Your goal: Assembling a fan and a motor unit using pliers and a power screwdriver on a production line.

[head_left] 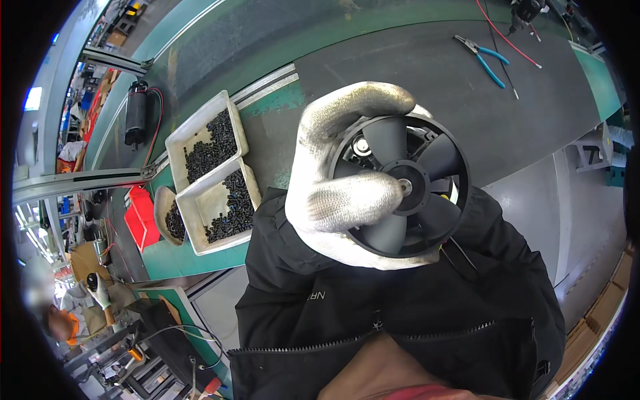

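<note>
A black round fan (385, 141) with broad blades inside a ring is held up in front of my chest. My left hand (312, 167), in a whitish knit glove, is closed around its left side. The thumb presses near the metal shaft tip at the hub, while a finger bends over the top of the ring. My right sleeve (499, 233) runs up behind the fan's right side. The fan hides most of that hand, and its fingers cannot be made out. Bits of white glove show behind the ring; whose hand they belong to is unclear. Thin wires hang below the fan.
Two white bins (243, 127) of small black parts stand left, beside a small bowl (162, 203) and a red bin (141, 217). A black motor (137, 115) lies farther back. Blue-handled pliers (490, 60) rest on the dark mat (533, 127). Another person's gloved hand (100, 292) shows lower left.
</note>
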`<state>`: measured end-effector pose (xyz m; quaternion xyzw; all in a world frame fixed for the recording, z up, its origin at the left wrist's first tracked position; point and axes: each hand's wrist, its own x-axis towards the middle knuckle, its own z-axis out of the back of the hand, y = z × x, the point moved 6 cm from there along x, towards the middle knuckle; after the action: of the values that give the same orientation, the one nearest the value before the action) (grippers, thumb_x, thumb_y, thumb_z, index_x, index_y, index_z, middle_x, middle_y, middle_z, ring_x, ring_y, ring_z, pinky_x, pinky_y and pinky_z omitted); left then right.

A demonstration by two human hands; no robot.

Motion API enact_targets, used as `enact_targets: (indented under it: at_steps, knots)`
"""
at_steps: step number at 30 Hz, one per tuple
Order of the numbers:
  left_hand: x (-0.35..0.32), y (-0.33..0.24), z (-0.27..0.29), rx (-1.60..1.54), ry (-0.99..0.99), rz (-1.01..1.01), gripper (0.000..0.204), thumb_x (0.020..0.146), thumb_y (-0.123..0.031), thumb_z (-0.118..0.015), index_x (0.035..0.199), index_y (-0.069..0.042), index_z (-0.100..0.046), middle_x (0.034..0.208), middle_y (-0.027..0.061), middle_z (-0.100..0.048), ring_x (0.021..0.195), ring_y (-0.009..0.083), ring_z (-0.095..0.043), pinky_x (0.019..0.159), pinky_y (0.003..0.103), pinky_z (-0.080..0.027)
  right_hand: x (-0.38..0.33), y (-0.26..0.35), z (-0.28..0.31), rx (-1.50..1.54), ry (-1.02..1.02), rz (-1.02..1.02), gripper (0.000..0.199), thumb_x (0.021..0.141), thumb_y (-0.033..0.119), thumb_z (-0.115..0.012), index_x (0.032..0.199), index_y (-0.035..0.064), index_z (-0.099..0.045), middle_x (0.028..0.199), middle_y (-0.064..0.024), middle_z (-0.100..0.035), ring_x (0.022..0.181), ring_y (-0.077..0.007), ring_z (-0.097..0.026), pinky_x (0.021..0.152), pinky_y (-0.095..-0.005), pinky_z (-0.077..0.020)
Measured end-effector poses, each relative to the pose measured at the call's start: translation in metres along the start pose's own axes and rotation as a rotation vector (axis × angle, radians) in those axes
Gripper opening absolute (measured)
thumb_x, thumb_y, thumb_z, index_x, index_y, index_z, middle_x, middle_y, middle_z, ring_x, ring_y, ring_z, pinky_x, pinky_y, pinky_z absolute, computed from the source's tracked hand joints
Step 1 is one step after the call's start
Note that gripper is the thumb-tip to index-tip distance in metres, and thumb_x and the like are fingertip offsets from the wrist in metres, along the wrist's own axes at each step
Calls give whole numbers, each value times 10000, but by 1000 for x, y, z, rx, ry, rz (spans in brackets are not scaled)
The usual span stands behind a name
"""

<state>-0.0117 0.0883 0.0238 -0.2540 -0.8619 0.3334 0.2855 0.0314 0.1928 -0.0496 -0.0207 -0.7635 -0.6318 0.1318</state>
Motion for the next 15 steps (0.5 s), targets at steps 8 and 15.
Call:
enact_targets:
  at_steps: [8, 15]
  knots:
    - [0, 9, 1, -53, -4, -86, 617, 663, -19, -768, 1216, 23, -499, 1135, 212, -595, 1024, 283, -621, 868, 396, -518, -4, 8, 0, -232, 10, 235, 810, 659, 141, -864, 1324, 33, -414, 1220, -135, -574, 1102, -240, -607, 915, -375, -529]
    - [28, -10, -7, 1108, 153, -706, 636, 517, -228, -871, 1048, -32, -582, 1195, 221, -501, 1125, 380, -521, 944, 436, -448, 4, -12, 8, 98, -121, -91, 740, 724, 169, -813, 1331, 19, -416, 1258, -139, -540, 1085, -230, -600, 921, -376, -512]
